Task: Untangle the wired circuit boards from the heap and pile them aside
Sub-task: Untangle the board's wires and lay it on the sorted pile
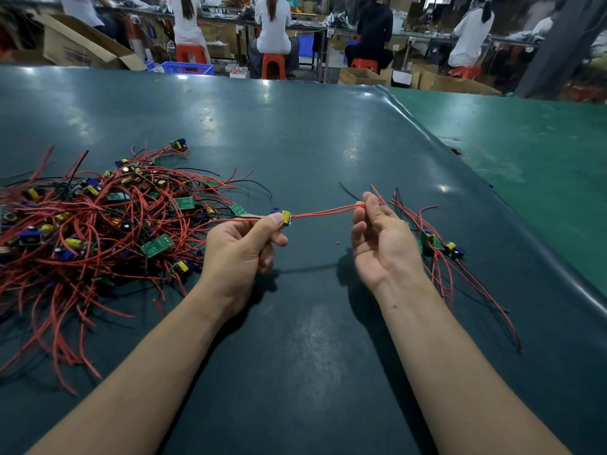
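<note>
A tangled heap (98, 218) of small green circuit boards with yellow parts and long red and black wires covers the left of the dark table. My left hand (244, 244) pinches one small board (285, 217) by thumb and forefinger above the table's middle. Its red wires (325, 211) stretch rightward to my right hand (377, 238), which pinches their far ends between thumb and fingertips. Behind and to the right of my right hand lies a small pile (440, 244) of separated boards, their red wires trailing toward me.
The dark green mat (302, 133) ends in a raised seam on the right, beside a lighter green surface (525, 142). A tiny red scrap (338, 242) lies between my hands. Beyond the far edge, people sit on orange stools among cardboard boxes and blue crates.
</note>
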The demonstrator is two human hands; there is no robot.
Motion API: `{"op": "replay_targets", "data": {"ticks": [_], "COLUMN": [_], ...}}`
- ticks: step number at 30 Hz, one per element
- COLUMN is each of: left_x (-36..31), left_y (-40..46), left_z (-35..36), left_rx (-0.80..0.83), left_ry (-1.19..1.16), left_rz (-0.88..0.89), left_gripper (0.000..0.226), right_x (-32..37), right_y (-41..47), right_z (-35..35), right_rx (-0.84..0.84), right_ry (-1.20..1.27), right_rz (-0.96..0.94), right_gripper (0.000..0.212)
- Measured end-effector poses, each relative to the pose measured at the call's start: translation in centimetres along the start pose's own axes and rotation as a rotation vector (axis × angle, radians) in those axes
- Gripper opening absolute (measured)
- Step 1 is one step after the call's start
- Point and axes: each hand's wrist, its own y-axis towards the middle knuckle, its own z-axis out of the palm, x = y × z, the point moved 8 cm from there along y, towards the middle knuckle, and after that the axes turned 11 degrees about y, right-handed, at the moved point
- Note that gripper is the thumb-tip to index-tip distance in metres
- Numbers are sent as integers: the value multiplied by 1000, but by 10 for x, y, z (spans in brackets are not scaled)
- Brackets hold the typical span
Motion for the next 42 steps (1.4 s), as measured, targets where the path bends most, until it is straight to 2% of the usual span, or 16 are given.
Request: {"op": "replay_targets", "data": {"ticks": [3,7,10,12,14,16,18,21,24,26,32,37,39,42], "left_x": [-1,0,1,1,1,1,2,1,-1,-1,-2,-2,-1,1], "left_y": [-1,0,3,3,3,3,2,-1,-2,-1,0,2,3,3], "left_z": [1,0,-3,-4,-4,-3,-1,4,4,3,3,0,-1,-2], "left_rx": [11,-2,-33,-45,-35,-16,17,64,59,41,34,26,25,17], "left_ry": [11,5,-45,-72,-66,-29,34,112,126,97,27,10,-7,-29], "left_rz": [-4,-6,-5,2,15,29,45,69,72,62,61,62,50,36], "left_gripper": [20,21,24,26,24,23,23,25,25,26,29,28,29,30], "right_x": [-10,-6,-4,-20,-40,-54,-56,-51,-48,-42,-8,-12,-8,8], "right_y": [-3,-2,-4,-10,-18,-23,-24,-21,-21,-18,-4,-2,-2,-4], "right_z": [6,6,9,12,9,11,16,16,17,16,7,5,3,5], "right_rx": [88,74,85,128,152,221,275,275,268,215,36,27,23,29], "right_ry": [111,83,-42,-176,-389,-518,-514,-497,-500,-457,-213,-36,-142,-431], "right_rz": [118,54,28,158,292,324,285,222,179,114,-88,79,7,-254], "right_gripper": [21,25,16,4,21,16,10,22,10,5,10,25,25,23]}}
